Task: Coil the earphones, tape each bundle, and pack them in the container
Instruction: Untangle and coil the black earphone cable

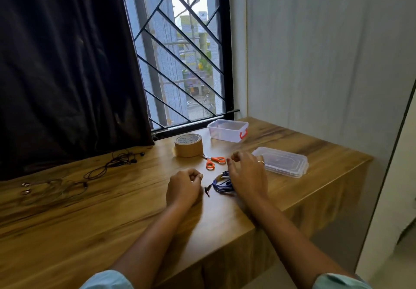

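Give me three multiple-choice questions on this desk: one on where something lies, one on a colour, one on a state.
1. Where do the scissors lie?
A. on the table, beside the tape roll
B. on the floor
C. on a chair

2. What colour are their handles?
A. green
B. orange
C. blue

3. In what state is the container?
A. open, its lid lying apart on the table
B. shut, with the lid clipped on
C. tipped on its side

Answers:
1 A, the blades point at the foot of the roll on the wood.
2 B, both finger loops are orange.
3 A, the box stands open near the window and the lid lies flat, clear of it.
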The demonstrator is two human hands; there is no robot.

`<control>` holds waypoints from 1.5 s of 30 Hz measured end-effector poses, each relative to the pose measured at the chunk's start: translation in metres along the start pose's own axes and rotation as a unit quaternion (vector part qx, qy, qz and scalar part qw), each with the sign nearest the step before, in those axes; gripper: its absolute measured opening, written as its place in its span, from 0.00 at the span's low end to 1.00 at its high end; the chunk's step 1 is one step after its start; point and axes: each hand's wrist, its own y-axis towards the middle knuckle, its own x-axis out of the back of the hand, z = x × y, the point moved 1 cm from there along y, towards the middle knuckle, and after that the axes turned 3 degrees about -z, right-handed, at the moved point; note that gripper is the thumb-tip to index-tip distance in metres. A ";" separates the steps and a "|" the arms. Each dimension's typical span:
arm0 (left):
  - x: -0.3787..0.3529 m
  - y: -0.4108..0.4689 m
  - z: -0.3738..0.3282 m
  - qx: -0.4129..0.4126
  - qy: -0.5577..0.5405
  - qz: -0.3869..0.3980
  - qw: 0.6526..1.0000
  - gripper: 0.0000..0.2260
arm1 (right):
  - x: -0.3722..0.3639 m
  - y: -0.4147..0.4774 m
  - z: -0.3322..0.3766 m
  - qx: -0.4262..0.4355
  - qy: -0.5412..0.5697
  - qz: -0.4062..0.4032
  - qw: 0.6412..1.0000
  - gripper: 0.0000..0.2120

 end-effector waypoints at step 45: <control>0.129 0.065 0.160 0.156 0.055 -0.186 0.969 0.14 | -0.220 0.000 0.179 0.214 0.143 0.336 0.906 0.11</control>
